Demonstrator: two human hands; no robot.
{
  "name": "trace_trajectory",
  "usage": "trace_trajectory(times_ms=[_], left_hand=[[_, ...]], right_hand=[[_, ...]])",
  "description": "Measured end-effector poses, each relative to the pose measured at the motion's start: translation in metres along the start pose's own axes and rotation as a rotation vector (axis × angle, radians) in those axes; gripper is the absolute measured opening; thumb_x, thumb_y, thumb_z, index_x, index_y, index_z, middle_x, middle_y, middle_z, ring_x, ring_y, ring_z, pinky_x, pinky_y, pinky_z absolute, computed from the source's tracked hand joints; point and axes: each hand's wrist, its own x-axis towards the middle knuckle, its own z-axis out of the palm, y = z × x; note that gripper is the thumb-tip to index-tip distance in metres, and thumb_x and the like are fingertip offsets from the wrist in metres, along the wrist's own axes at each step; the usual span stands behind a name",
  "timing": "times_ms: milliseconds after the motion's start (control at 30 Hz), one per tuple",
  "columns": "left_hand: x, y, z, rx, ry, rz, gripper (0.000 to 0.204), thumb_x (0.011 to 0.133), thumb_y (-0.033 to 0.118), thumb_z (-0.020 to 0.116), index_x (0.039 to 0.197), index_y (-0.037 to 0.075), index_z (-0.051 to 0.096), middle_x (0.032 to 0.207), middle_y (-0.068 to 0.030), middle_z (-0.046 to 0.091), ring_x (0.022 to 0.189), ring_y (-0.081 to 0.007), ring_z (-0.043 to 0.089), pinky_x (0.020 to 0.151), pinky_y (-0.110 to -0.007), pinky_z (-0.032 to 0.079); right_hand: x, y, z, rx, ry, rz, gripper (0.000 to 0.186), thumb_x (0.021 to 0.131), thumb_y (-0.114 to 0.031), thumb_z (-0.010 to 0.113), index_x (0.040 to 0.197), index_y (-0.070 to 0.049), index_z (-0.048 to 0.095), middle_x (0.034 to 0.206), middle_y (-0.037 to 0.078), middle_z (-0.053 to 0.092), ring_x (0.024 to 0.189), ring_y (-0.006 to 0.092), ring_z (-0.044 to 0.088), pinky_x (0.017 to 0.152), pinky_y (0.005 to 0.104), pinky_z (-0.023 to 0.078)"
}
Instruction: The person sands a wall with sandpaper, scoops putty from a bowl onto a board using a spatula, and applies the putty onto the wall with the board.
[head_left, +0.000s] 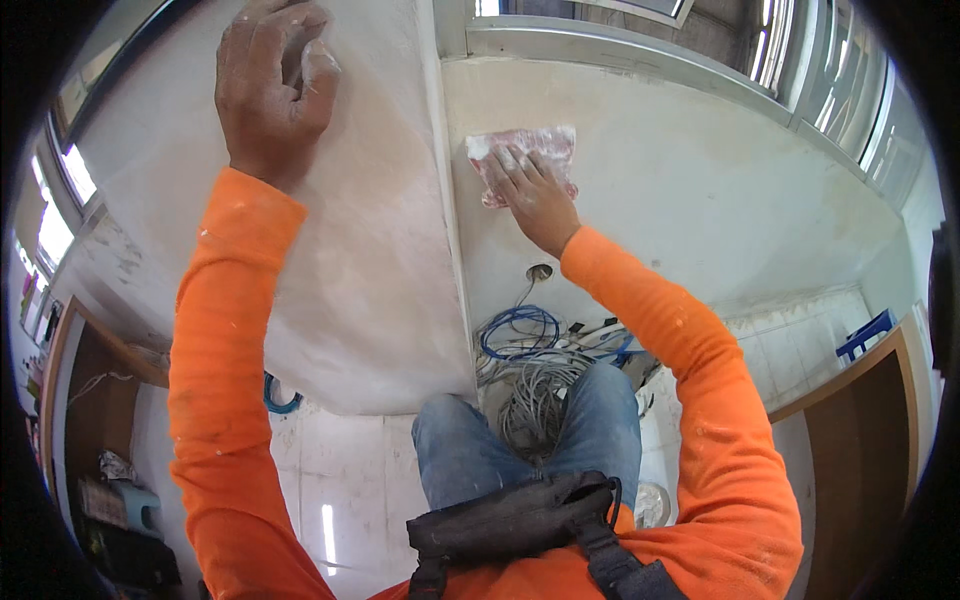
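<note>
My right hand (535,198) presses a reddish sheet of sandpaper (557,150), coated with white dust, against the pale wall panel (660,150) below the window. Its fingers lie over the sheet, whose edges stick out around them. High on the left, my left hand (275,90) is up against the smooth white column face (370,230). Its fingers are loosely bent, with a gap between thumb and forefinger and nothing visible in it. White dust covers its fingertips. Both arms wear orange sleeves.
Between my knees, grey and blue cables (540,385) lie in a heap below a round wall hole (540,272). A vertical corner edge (447,180) divides column and panel. Window frames (620,50) run above. Wooden cabinets (855,430) stand at both sides, with a blue plastic stool (868,333) at right.
</note>
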Motion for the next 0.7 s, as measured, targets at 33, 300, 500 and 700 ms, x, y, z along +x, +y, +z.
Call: trace_trajectory(times_ms=[33,300,500,700], left_hand=[[0.002,0.004,0.000,0.001,0.007,-0.007,0.020,0.086,0.007,0.056,0.104,0.002,0.063,0.119,-0.0115,0.062,0.110,-0.0250,0.059,0.092,-0.032,0.051],[-0.002,0.001,0.003,0.126,-0.029,0.027,0.020,0.086,0.010,0.057,0.103,0.002,0.064,0.118,-0.0130,0.062,0.111,-0.0267,0.058,0.097,-0.035,0.048],[-0.005,0.005,0.006,-0.053,0.000,-0.053,0.022,0.088,0.009,0.056,0.108,0.001,0.062,0.122,-0.0150,0.059,0.111,-0.0251,0.059,0.095,-0.035,0.051],[-0.008,-0.004,0.003,-0.106,-0.008,-0.112,0.023,0.091,0.009,0.056,0.111,-0.001,0.059,0.126,-0.0152,0.054,0.111,-0.0245,0.059,0.093,-0.034,0.053]], right_hand=[[0.005,0.004,-0.007,-0.009,0.001,-0.002,0.054,0.086,-0.013,0.055,0.137,-0.001,0.044,0.138,0.018,0.049,0.125,0.0354,0.048,0.104,0.0495,0.037],[0.083,0.034,-0.024,-0.032,0.186,0.051,0.059,0.083,-0.005,0.053,0.141,0.000,0.040,0.143,0.017,0.045,0.132,0.0345,0.043,0.109,0.0487,0.033],[-0.020,-0.026,0.023,0.115,-0.059,0.028,0.057,0.083,-0.009,0.055,0.138,0.001,0.043,0.139,0.018,0.048,0.128,0.0337,0.046,0.110,0.0469,0.033],[-0.053,-0.037,-0.006,0.144,-0.303,0.104,0.057,0.083,-0.008,0.054,0.138,0.001,0.043,0.138,0.020,0.049,0.120,0.0318,0.051,0.109,0.0471,0.034]])
